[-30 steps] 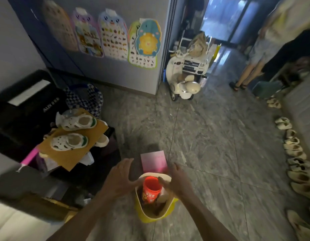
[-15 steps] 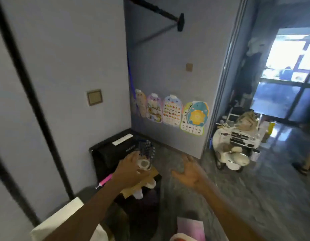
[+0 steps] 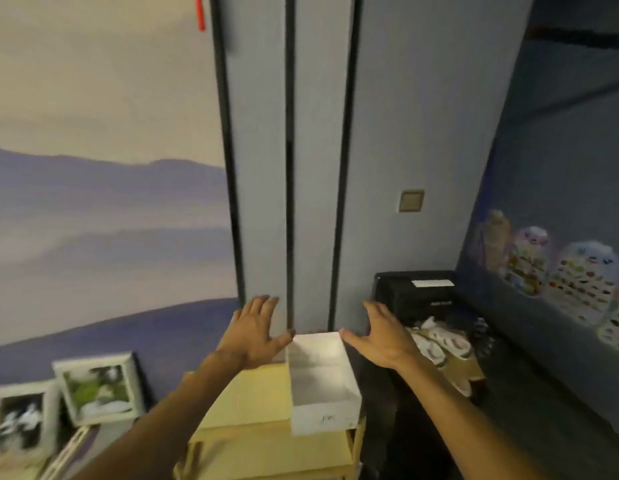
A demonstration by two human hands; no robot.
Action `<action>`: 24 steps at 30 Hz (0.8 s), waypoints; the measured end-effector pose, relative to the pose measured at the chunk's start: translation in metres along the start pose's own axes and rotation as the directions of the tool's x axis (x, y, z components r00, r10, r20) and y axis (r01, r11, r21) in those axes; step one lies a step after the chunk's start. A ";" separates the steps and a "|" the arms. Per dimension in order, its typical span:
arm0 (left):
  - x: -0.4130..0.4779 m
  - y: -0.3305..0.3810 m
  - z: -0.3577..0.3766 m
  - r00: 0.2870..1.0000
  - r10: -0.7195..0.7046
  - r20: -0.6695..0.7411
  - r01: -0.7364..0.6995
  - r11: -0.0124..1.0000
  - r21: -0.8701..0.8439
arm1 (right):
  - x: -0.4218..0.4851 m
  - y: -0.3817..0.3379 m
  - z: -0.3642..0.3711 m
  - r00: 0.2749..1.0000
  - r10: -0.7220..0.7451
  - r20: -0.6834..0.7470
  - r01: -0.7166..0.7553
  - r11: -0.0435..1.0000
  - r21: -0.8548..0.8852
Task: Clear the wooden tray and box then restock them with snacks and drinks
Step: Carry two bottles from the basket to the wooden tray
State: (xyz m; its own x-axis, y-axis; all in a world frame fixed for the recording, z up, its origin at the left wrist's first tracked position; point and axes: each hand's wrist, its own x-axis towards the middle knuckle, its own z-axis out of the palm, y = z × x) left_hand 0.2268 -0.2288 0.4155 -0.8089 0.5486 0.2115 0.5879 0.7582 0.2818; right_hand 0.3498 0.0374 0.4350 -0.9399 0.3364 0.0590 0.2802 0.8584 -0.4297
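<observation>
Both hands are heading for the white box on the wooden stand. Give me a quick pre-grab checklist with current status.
1. Left hand free: ok, open, holding nothing.
2. Right hand free: ok, open, holding nothing.
3. White box emptied: ok, no contents visible inside.
4. Hands flanking the box: ok, one on each side near its far end, not gripping yet.
5. Box seated on wooden stand: cannot tell, it sits at the right edge and may overhang.
6. Snacks and drinks within reach: cannot tell, none in view.

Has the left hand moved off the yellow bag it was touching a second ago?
Yes. The left hand is now raised, open and empty, above the pale wooden surface beside the white box. The bag is out of view.
</observation>
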 end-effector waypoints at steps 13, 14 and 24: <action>-0.358 -0.319 -0.171 0.722 -0.643 -0.256 0.675 0.735 0.057 | -0.048 -0.415 0.206 0.795 -0.564 0.225 0.537 0.826 0.170; -0.385 -0.335 -0.182 0.687 -0.679 -0.258 0.710 0.703 0.042 | -0.060 -0.446 0.222 0.773 -0.586 0.243 0.557 0.811 0.181; -0.602 -0.473 -0.233 0.407 -0.869 -0.283 0.901 0.433 -0.033 | -0.175 -0.677 0.359 0.535 -0.747 0.395 0.723 0.647 0.242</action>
State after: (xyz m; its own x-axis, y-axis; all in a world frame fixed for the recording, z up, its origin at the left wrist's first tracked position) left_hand 0.4371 -0.9993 0.3727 -0.8384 -0.5348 0.1058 -0.4740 0.8109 0.3432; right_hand 0.2549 -0.7422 0.3923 -0.7894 -0.6138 -0.0033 -0.5460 0.7046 -0.4532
